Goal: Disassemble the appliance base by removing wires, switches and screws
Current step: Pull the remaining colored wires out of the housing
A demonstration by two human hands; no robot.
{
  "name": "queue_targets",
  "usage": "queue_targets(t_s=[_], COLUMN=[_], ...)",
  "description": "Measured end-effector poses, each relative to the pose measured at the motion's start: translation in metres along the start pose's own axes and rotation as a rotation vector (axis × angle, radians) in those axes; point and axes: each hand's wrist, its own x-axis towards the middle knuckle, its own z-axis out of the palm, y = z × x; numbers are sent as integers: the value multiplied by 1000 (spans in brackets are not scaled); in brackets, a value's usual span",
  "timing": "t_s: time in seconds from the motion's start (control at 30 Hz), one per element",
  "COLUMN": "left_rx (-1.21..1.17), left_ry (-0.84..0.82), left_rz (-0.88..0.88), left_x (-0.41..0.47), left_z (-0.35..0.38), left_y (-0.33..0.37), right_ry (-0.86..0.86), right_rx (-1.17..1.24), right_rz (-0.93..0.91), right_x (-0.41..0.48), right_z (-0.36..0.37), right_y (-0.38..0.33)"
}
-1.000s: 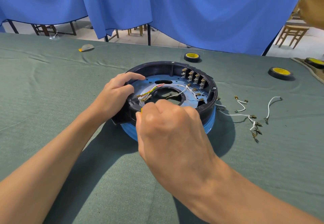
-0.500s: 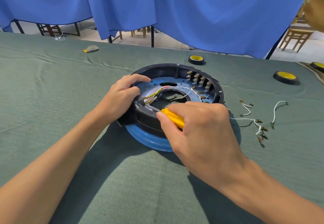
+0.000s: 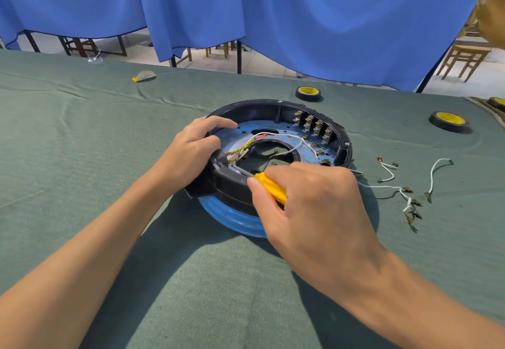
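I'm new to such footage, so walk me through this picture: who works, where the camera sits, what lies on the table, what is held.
No machine here: a person works with bare hands, and the camera sits on their head, looking down. On the green cloth lies a round appliance base, black with a blue ring, open so its wires and a row of switches show. The left hand grips its rim. The right hand holds a yellow-handled screwdriver, its tip pointing into the base. Loose white wires lie on the cloth to the right, and rolls of tape sit farther back.
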Motion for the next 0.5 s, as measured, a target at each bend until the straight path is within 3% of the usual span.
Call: queue_targets(t_s=[0.5], left_rx=[-18], left_ry=[6], left_rz=[4], left_x=[2], left_z=[1], left_y=[-3], right_ry=[82], right_rx=[8], right_rz=[-35], right_x=[-2], right_z=[3], right_y=[-5])
